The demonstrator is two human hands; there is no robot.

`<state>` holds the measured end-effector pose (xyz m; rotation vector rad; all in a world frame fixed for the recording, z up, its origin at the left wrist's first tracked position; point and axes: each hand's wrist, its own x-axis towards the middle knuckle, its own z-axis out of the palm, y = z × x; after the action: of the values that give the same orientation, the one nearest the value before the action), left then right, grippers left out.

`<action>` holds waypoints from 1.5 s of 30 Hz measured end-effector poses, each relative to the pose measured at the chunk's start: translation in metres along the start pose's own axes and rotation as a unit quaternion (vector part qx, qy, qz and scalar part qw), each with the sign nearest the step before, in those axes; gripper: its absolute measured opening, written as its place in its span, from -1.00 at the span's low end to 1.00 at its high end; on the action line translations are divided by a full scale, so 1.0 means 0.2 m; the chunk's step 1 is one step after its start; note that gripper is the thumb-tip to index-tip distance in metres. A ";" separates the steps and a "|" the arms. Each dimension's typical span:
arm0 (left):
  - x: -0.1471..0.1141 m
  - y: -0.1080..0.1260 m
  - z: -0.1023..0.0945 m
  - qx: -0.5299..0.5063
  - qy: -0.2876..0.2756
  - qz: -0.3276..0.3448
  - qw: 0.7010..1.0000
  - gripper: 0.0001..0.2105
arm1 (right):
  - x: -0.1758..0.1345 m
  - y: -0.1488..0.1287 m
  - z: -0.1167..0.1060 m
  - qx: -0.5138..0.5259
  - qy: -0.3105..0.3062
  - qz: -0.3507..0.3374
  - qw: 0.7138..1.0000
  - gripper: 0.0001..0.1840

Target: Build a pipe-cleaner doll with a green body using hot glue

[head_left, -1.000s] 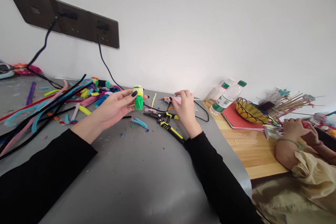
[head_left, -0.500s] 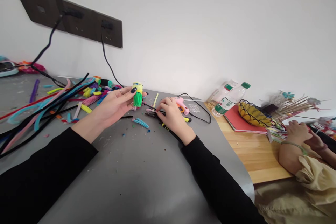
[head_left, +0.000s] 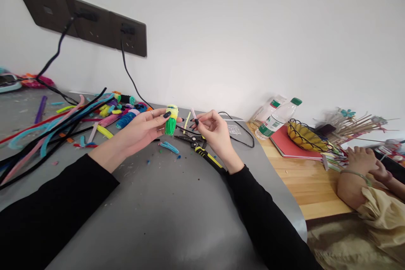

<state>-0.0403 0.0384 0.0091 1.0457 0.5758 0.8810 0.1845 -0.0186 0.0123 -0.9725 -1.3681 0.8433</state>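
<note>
My left hand (head_left: 142, 125) is closed on a small yellow and green pipe-cleaner figure (head_left: 171, 125), held upright between thumb and fingers above the grey mat (head_left: 164, 211). A short pale pink pipe-cleaner piece (head_left: 193, 113) sticks up from the pinched fingers of my right hand (head_left: 213, 133). Beneath that hand lie black and yellow wire strippers (head_left: 207, 154). A yellow-green strip (head_left: 187, 122) lies between the two hands, and a folded blue pipe-cleaner piece (head_left: 170, 148) rests just in front of them.
Loose pipe cleaners (head_left: 60, 122) in many colours cover the mat's left side. Plastic bottles (head_left: 278, 119), a red notebook (head_left: 284, 145) and a yellow wire basket (head_left: 302, 135) stand at right. A co-worker's hands (head_left: 363, 160) work beyond them. Cords run from the wall sockets (head_left: 95, 25).
My right hand has lifted off the wire strippers and moved up and right, with the pale pink piece now upright in its fingers. My left hand has moved slightly right and down with the figure.
</note>
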 end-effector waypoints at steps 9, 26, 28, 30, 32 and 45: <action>-0.01 -0.02 0.04 0.001 0.005 -0.032 0.999 -0.72 | 0.01 -0.03 0.00 0.039 -0.009 0.017 0.999 -0.69; -0.02 -0.03 0.04 0.000 -0.009 -0.043 0.999 -0.81 | 0.01 -0.02 -0.01 0.049 -0.025 0.049 0.997 -0.50; -0.02 -0.03 0.03 0.010 -0.014 -0.040 0.999 -0.80 | 0.01 -0.02 -0.01 0.046 -0.027 0.051 0.997 -0.48; -0.02 -0.04 0.03 0.021 -0.019 -0.039 0.999 -0.78 | 0.01 -0.01 -0.01 0.043 -0.028 0.051 0.997 -0.48; -0.02 -0.05 0.03 0.026 -0.018 -0.042 0.999 -0.76 | 0.02 -0.01 -0.01 0.044 -0.029 0.048 0.997 -0.48; -0.03 -0.03 0.05 0.049 -0.006 -0.049 0.998 -0.77 | 0.01 -0.02 0.00 0.020 -0.021 0.022 0.999 -0.58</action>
<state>-0.0334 0.0258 0.0078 1.1017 0.6594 0.7660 0.1844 -0.0179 0.0160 -0.9618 -1.3651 0.9261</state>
